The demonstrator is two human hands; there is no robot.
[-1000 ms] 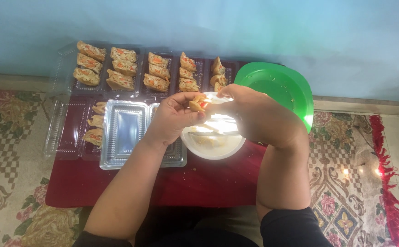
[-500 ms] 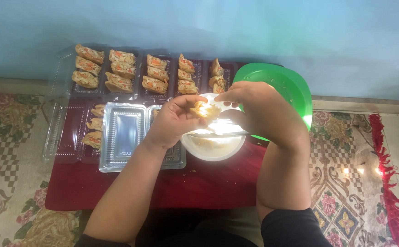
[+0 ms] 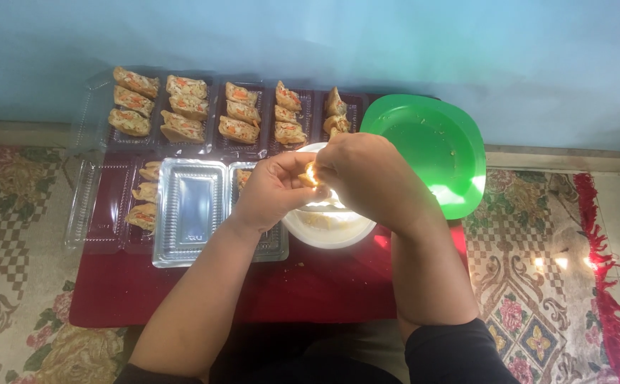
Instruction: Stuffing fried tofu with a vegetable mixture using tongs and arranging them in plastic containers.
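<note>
Landmark: white bowl (image 3: 327,227), sitting on a low dark red table (image 3: 310,288).

1. Left hand (image 3: 271,190) — hovering just above the bowl's left rim, fingers curling around a small folded pastry piece (image 3: 308,175) and pinching it from the left.
2. Right hand (image 3: 367,176) — hovering over the bowl's upper rim, fingers closing on the same pastry piece from the right; fingertips of both hands meeting at it.
3. Folded pastry piece — being held in the air directly over the bowl, between the two hands; mostly hidden by the fingers.
4. Green plate (image 3: 434,146) — lying up and to the right of the bowl, partly overhanging the table edge, a few crumbs showing on it.
5. Clear plastic trays with filled pastries (image 3: 182,107) — lining up in a row beyond the bowl, toward the blue wall.
6. Open clear tray (image 3: 189,206) — lying left of the bowl, lid side up; another tray holding a few pastries (image 3: 145,203) sitting farther left.
7. Patterned rug (image 3: 530,284) — spreading under the table on both sides of the bowl.
</note>
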